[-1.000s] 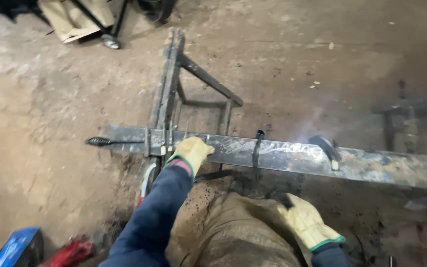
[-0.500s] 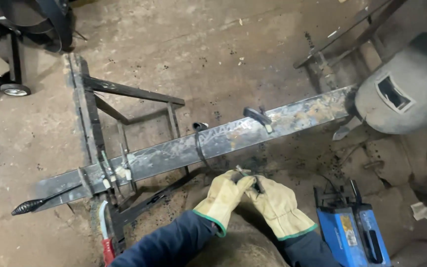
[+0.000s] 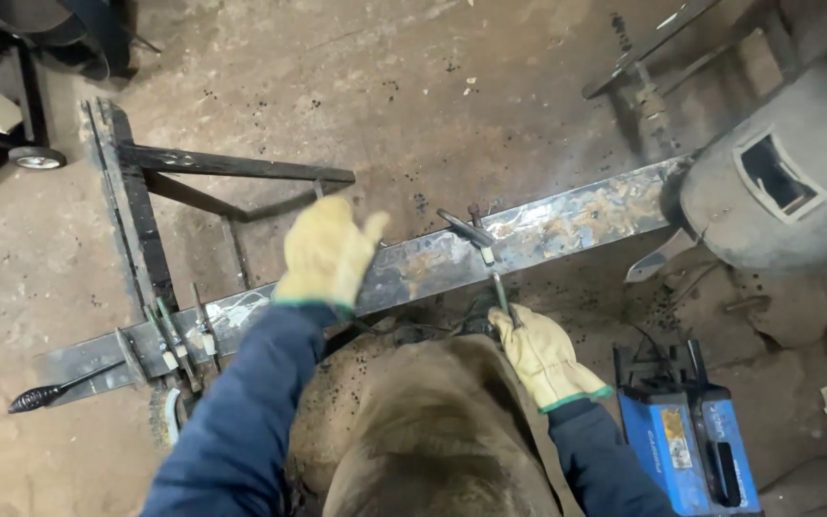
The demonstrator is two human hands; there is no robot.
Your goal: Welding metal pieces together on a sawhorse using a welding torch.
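Blue welder (image 3: 686,450) right, welding helmet (image 3: 777,187) beyond beam (image 3: 528,235)

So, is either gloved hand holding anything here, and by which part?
The right hand grips a thin grey metal rod-shaped tool at its lower end; the raised left hand holds nothing.

Around the blue welding machine (image 3: 686,450) near my right side, the concrete floor (image 3: 413,86) is dirty and stained. Far up-left of the machine stands a black wheeled cart (image 3: 21,134). Light is dim and even.
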